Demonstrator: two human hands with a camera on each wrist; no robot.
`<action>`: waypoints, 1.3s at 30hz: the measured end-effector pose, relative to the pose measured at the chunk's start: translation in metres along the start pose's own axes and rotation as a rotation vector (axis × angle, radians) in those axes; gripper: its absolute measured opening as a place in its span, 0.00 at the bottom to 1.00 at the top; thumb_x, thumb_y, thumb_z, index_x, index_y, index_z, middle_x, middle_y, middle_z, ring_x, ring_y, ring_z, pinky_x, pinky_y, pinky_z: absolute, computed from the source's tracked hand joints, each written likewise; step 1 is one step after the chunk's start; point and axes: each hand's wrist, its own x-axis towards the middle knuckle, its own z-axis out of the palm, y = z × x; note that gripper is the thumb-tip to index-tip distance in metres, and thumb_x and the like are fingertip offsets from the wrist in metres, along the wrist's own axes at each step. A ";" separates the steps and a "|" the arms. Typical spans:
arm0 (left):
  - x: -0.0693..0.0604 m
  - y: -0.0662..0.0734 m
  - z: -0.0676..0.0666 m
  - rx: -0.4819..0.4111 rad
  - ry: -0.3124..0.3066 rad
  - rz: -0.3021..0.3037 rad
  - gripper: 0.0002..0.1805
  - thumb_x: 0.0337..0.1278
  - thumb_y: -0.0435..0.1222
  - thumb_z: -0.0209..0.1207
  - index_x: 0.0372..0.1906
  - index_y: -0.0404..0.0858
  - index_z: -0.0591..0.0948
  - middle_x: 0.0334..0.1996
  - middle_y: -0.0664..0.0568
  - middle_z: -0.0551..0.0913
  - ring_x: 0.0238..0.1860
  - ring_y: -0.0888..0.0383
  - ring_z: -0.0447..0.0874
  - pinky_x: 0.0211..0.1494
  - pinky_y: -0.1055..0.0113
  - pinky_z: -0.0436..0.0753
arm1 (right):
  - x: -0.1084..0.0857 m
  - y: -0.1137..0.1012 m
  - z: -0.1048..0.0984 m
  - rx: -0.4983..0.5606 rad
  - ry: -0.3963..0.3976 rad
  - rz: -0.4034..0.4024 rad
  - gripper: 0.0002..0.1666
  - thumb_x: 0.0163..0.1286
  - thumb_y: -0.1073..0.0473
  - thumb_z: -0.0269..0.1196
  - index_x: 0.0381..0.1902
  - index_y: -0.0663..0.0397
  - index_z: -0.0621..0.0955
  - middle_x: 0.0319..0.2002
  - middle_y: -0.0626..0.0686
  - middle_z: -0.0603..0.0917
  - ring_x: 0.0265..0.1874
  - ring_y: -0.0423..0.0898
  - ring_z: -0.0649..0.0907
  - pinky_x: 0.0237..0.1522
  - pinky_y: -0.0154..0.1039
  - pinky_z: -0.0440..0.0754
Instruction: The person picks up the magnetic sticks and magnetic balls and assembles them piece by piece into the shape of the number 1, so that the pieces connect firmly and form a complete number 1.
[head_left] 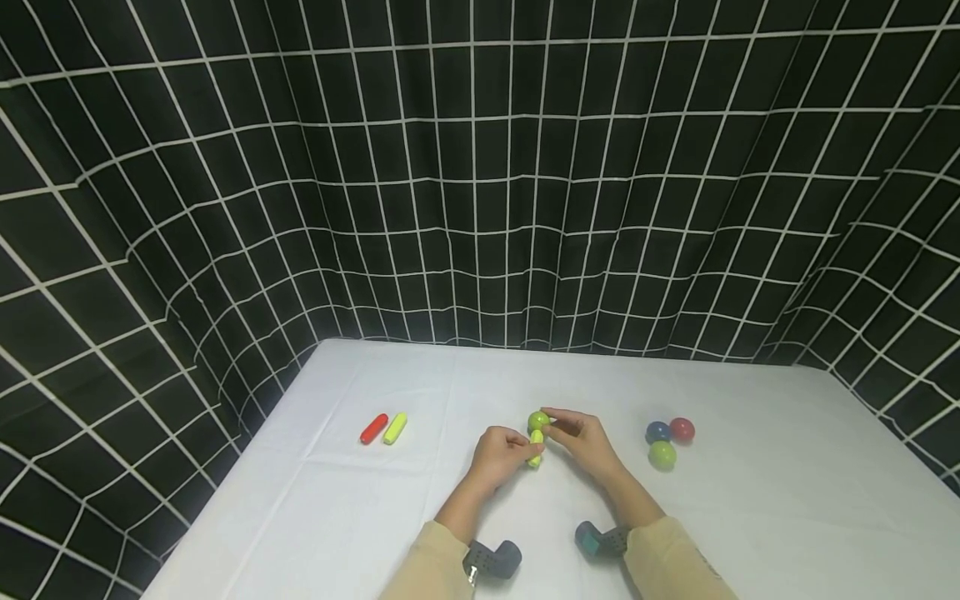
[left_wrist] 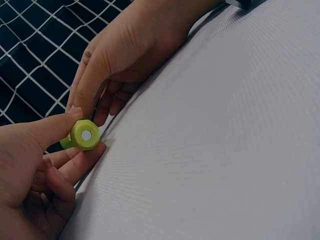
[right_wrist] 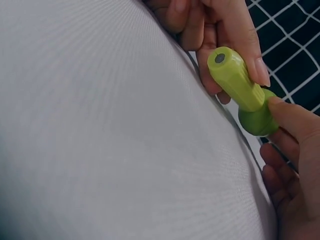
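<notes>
**Stick end to ball, one pinched in each hand**

The yellow-green stick is in the left hand, pinched between thumb and fingers near the middle of the table. The right hand pinches the green ball, at the stick's far end. From these angles I cannot tell whether the two are joined or merely touching, since fingers cover part of the meeting place.

The likeliest slip, I judge, is at that contact. If the stick tilts or the ball turns under the thumb, the end could skid off the curve. The ball is smooth and round, so squeezing off-centre might shoot it out of the fingers, and once dropped it could roll. Letting go with either hand too soon could part the pair, should the join be weak. The right thumb sits close to the joint and may get in the way.

A white cloth covers the table, with faint creases that would do little to stop a rolling ball. A red stick and a yellow stick lie side by side on the left; a blue ball, a red ball and a second lime ball cluster on the right. Black curtains with a white grid enclose the back and sides.
</notes>
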 end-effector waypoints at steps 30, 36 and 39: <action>0.001 0.002 0.003 0.029 -0.003 0.008 0.15 0.47 0.46 0.66 0.28 0.35 0.85 0.18 0.55 0.81 0.21 0.64 0.72 0.25 0.74 0.72 | 0.004 0.001 -0.011 -0.068 -0.091 0.027 0.26 0.63 0.52 0.62 0.55 0.60 0.76 0.54 0.60 0.80 0.52 0.56 0.80 0.56 0.50 0.75; -0.001 0.003 0.000 0.038 -0.019 -0.002 0.16 0.47 0.46 0.66 0.29 0.34 0.85 0.20 0.54 0.83 0.22 0.64 0.74 0.26 0.74 0.74 | 0.003 -0.001 -0.008 -0.039 -0.086 0.035 0.25 0.63 0.53 0.62 0.55 0.60 0.76 0.54 0.60 0.80 0.52 0.56 0.81 0.57 0.50 0.75; -0.002 0.004 -0.002 0.038 -0.040 -0.008 0.17 0.47 0.45 0.66 0.31 0.33 0.84 0.21 0.53 0.83 0.22 0.63 0.75 0.27 0.73 0.75 | 0.002 -0.002 -0.006 -0.023 -0.089 0.037 0.26 0.63 0.53 0.63 0.56 0.60 0.76 0.55 0.60 0.80 0.53 0.56 0.80 0.57 0.50 0.74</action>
